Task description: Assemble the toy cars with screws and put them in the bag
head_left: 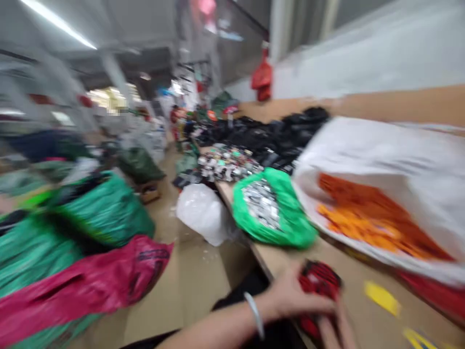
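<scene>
At the lower right, over the table edge, my left hand (296,296) with a pale bracelet on its wrist is closed round a red and black bundle (321,280). The bundle is blurred, so I cannot tell what it is made of. From the bottom edge my right hand (337,329) comes in, its fingers closed against the lower part of the same bundle. Most of that hand is cut off by the frame. Beyond both hands, a green plastic bag (290,220) stands open on the table, full of small silvery pieces (262,202).
A white sack (366,145) with orange pieces (363,230) lies to the right. Yellow scraps (382,298) rest on the table (358,310). Black bags (269,135) are heaped farther back. Green sacks (109,213) and a pink one (119,274) crowd the left. A white bag (201,211) hangs beside the table.
</scene>
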Motion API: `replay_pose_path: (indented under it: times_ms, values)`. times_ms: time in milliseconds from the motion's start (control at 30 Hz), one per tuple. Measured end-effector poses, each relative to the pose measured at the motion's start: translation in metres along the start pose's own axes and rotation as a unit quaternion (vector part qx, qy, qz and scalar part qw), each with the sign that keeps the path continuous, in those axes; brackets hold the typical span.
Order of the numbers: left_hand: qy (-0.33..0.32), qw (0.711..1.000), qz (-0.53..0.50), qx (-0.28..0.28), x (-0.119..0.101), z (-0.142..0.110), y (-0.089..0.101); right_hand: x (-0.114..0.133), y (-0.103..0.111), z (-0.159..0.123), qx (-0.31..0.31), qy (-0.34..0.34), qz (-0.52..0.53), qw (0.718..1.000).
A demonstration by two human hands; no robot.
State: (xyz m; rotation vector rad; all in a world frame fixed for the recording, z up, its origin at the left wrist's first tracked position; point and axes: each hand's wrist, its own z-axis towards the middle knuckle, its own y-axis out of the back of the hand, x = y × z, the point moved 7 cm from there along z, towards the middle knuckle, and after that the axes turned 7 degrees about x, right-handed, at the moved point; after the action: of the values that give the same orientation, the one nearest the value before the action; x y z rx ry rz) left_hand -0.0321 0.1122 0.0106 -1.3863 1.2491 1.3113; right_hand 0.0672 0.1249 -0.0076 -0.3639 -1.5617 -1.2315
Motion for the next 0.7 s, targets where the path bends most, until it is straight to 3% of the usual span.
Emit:
replay_pose_path:
  times_ms: [33,67,167,333,533,700]
  values:
    - [-0.003,0.999,-0.014,-0.037,0.0,0.001,0.003,-0.012,0.009,-0.012,-0.022,-0.041,-0.008,0.999]
    - [-0.002,0.999,-0.032,-0.039,0.001,0.003,0.003,-0.02,0.014,-0.022,-0.037,-0.07,-0.004,0.997]
    - [0.03,0.997,-0.068,0.005,0.013,0.019,-0.001,-0.033,0.009,-0.029,-0.032,-0.074,0.147,0.986]
    - [0.06,0.99,-0.113,0.053,0.024,0.03,-0.003,-0.042,0.004,-0.021,-0.073,-0.049,0.206,0.974]
    - [0.089,0.976,-0.196,0.033,0.022,0.028,-0.005,-0.036,0.008,-0.023,-0.09,-0.035,0.211,0.973]
    - [0.118,0.961,-0.246,0.034,0.02,0.03,-0.007,-0.006,0.018,-0.022,-0.09,0.006,0.105,0.99]
